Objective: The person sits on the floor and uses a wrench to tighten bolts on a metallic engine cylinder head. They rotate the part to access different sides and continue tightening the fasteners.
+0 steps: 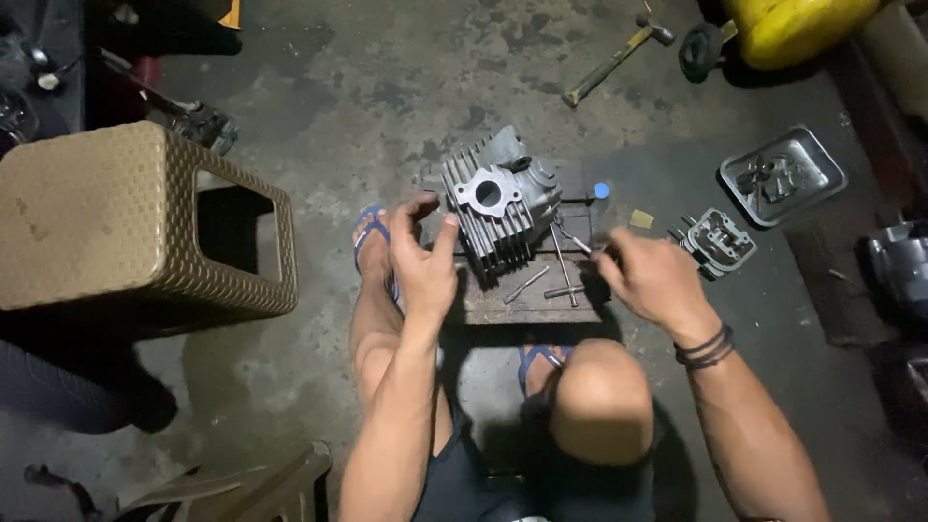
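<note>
The left hand (425,256) is open, with its fingers spread, and the fingertips touch the side of the grey finned engine cylinder (501,203). The cylinder sits just past that hand, on a small wooden board (527,300) on the floor. The right hand (650,275) is curled, and its fingertips are at the long thin bolts (564,263) that lie on the board beside the cylinder. I cannot tell if it is pinching one or only touching them.

It looks like the person is steadying the cylinder while sorting the bolts. A next move would need a firm hold on the cylinder so it does not tip, and a careful pinch on one thin bolt.

To the right of the right hand sits a smaller engine part (717,242), and farther off a metal tray (783,177) with small bits in it. A hammer (619,56) lies well beyond both hands. The bits in the tray are too small to tell. The room edges are dark, and the yellow thing (797,29) is cut off at the top.
</note>
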